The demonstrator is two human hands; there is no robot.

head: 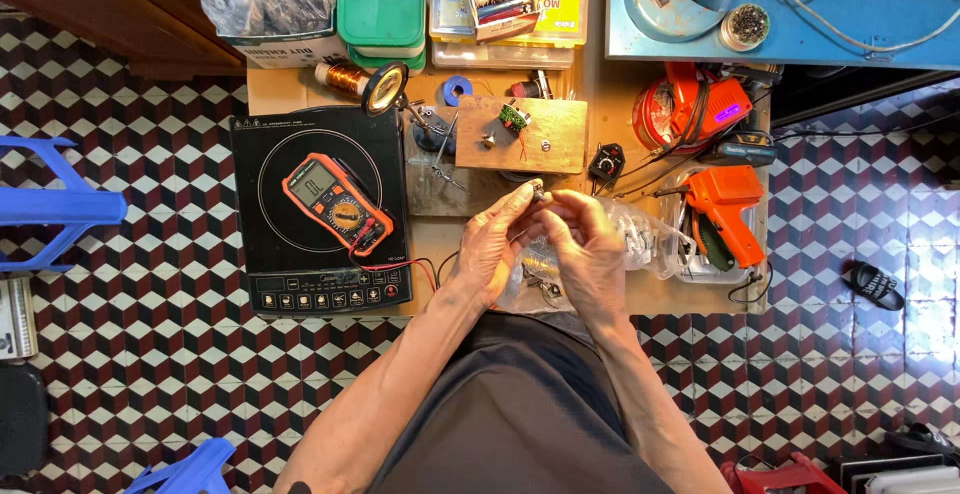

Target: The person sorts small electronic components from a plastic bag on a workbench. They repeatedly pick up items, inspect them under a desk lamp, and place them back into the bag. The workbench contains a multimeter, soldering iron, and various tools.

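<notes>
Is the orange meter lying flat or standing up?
Lying flat: the orange meter rests face-up on the black cooktop, its screen and dial facing the camera.

Left hand (497, 244), right hand (588, 249) raised together; fingertips pinched; forearms converging.

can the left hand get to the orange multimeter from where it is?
Probably yes. The multimeter lies face up on the black cooktop, beside the left hand with nothing between. But its fingers hold a small metal part.
</notes>
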